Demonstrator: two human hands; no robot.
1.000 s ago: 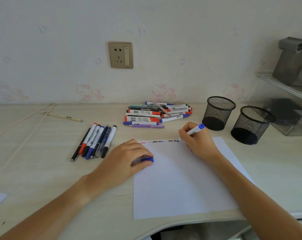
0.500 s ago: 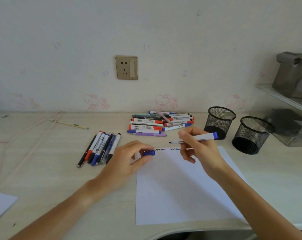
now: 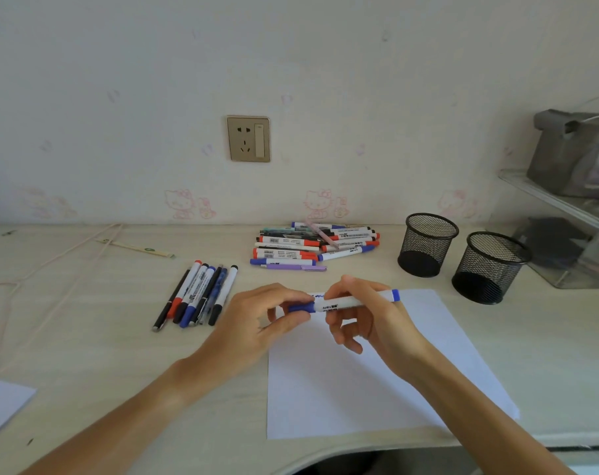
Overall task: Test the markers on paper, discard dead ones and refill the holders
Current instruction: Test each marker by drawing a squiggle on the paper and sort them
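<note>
Pale wood desk (image 3: 85,354) against the wall: your white paper (image 3: 376,389) lies in front of you. Your right hand (image 3: 370,320) grips a blue marker (image 3: 352,301) level above the sheet's far edge, while your left hand (image 3: 263,320) pinches its blue cap (image 3: 301,307) at the tip end. Two black mesh holders (image 3: 426,245) stand to the right, a marker pile (image 3: 315,245) behind, a row of pens (image 3: 198,293) to the left.

A gold wall socket (image 3: 248,138) sits at upper centre of the frame. A pale cord (image 3: 56,265) and a thin wooden stick (image 3: 136,248) lie on the worktop (image 3: 85,354) at left. A clear shelf (image 3: 558,197) at right carries a grey bag (image 3: 575,152).
</note>
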